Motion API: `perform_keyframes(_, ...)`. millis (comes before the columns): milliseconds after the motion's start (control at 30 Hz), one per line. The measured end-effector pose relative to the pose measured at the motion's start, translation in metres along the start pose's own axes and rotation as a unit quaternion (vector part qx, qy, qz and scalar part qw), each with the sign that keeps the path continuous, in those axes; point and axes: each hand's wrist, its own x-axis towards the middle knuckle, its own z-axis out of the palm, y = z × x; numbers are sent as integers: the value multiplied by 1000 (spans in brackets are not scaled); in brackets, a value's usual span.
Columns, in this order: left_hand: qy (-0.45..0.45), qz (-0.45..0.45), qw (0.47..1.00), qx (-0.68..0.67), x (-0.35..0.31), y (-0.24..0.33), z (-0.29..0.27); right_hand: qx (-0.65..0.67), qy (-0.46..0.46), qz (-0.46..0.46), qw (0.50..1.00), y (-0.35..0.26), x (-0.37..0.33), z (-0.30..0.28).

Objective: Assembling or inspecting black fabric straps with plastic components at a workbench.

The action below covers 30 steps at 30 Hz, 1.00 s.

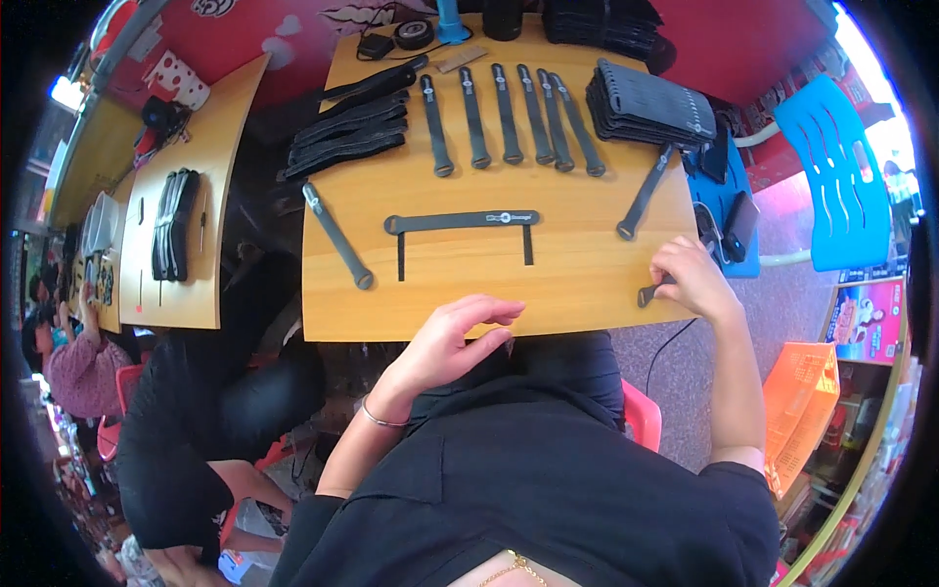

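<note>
My right hand (693, 279) is closed on a short dark grey strap (648, 293) at the table's front right corner; the strap's looped end sticks out past my fingers, and the rest is hidden. Over the front edge, my left hand (465, 335) hovers empty with its fingers apart. Beyond it, a dark grey strap with pale print (460, 223) lies crosswise at the top of two black lines (529, 247) on the wood. Another strap (337, 235) lies slanted to the left, and one more strap (646, 196) slants to the right.
Several straps (504, 112) lie in a row toward the back of the wooden table (469, 303). Dark strap bundles (352, 132) sit at the left, and a strap stack (650, 103) at the right. A blue chair (831, 176) and an orange crate (802, 411) stand right; another person (176, 421) sits left.
</note>
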Motion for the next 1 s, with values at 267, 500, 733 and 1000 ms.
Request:
perform_keyframes(267, -19, -7, 999, -49, 12, 8, 20, 221, 31, -13, 975, -88, 5, 12)
perform_keyframes(500, 131, -28, 989, -65, 13, 3, 6, 374, 57, -19, 925, -145, 38, 13)
perform_keyframes(733, 262, -109, 949, -140, -6, -20, -42, 460, 15, 29, 887, -120, 51, 18)
perform_keyframes(1000, 311, -148, 920, -187, -7, -45, -59, 540, 61, 107, 833, -99, 73, 41)
